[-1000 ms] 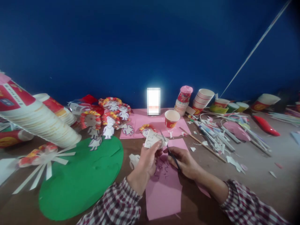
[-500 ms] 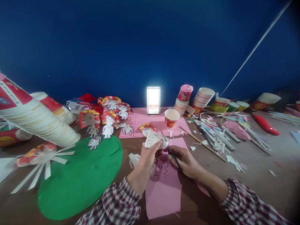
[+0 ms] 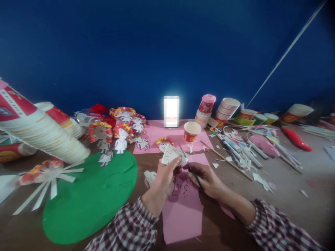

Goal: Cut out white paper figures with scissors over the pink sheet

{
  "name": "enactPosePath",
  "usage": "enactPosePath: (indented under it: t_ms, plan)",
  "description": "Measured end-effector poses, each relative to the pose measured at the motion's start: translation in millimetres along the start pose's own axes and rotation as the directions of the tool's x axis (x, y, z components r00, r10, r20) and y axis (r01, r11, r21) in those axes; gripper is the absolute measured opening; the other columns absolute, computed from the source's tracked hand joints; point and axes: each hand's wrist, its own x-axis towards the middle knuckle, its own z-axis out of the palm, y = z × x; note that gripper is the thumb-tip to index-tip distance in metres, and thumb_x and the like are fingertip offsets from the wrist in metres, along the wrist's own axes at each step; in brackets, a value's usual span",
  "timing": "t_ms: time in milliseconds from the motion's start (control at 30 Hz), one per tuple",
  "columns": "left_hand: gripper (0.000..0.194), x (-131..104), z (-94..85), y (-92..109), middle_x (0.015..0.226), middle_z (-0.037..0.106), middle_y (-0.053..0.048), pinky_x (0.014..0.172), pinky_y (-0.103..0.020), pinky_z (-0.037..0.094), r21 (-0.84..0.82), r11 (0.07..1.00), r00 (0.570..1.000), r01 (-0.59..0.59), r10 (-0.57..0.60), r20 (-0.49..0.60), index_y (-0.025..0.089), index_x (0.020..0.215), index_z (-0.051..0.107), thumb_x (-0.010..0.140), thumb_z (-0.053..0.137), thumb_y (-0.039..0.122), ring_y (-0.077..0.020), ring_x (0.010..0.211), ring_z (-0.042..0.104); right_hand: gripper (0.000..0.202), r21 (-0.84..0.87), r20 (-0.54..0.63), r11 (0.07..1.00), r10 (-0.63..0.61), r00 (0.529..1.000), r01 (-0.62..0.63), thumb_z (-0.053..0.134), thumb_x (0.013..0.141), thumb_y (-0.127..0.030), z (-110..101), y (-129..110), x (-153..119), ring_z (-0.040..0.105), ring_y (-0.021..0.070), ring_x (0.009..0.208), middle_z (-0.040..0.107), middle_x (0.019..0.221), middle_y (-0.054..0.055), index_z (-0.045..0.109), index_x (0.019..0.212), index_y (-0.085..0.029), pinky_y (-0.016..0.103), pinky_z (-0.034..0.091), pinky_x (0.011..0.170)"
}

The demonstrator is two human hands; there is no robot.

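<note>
My left hand [image 3: 165, 177] pinches a small piece of white paper [image 3: 169, 154] with a figure outline drawn on it. Closed around a pair of scissors [image 3: 195, 175], my right hand [image 3: 208, 179] holds the blades against the paper's right edge. Beneath both hands lies a pink sheet [image 3: 183, 216] with dark marks on it. A white paper cutout [image 3: 150, 178] rests just left of my left hand. Beyond the paper stands a red and white paper cup [image 3: 192, 131], upright. My fingertips hide part of the scissors' pivot.
A green oval sheet [image 3: 91, 198] covers the left of the table, with cut-out figures [image 3: 121, 141] at its far edge. Stacked paper cups [image 3: 52, 129] lean at left; another stack [image 3: 227, 111] stands at back right. Pens [image 3: 240, 148], a stick [image 3: 231, 164] and scraps lie to the right.
</note>
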Motion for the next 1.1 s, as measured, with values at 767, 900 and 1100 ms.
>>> enactPosePath:
  t_ms: [767,900,1100]
  plan:
    - [0.030,-2.0,0.1,3.3,0.054,0.057,0.002,0.045,-0.021,0.038,0.023,1.000,1.000,-0.003,0.003,-0.010,0.013,0.075,0.060,0.053,0.076,0.027,-0.0085,0.046,0.050,0.041,-0.030,0.011,0.999,0.034,0.999,-0.034,0.057,0.080,-0.045,-1.5,2.0,0.3,0.035,0.0077,0.051,0.044,0.062,-0.003,0.057,0.103,-0.012,0.021,0.030,0.046]
    - [0.031,-1.2,-0.3,2.9,0.057,0.059,0.001,0.046,-0.020,0.039,0.012,1.000,1.000,-0.011,0.011,-0.004,0.014,0.079,0.061,0.054,0.076,0.026,-0.0083,0.046,0.051,0.039,-0.028,0.017,0.999,0.035,0.999,-0.034,0.057,0.081,-0.044,-1.6,1.4,-0.2,0.034,0.0076,0.050,0.043,0.060,-0.003,0.057,0.103,-0.012,0.021,0.029,0.046]
    - [0.033,3.2,-2.5,2.7,0.056,0.059,0.002,0.045,-0.020,0.039,0.019,1.000,1.000,0.018,-0.018,-0.007,0.014,0.080,0.060,0.054,0.076,0.026,-0.0087,0.045,0.051,0.039,-0.023,0.003,0.999,0.047,0.999,-0.047,0.059,0.079,-0.045,-0.9,-0.6,-0.4,0.034,0.0072,0.049,0.043,0.058,-0.004,0.058,0.101,-0.013,0.020,0.028,0.045]
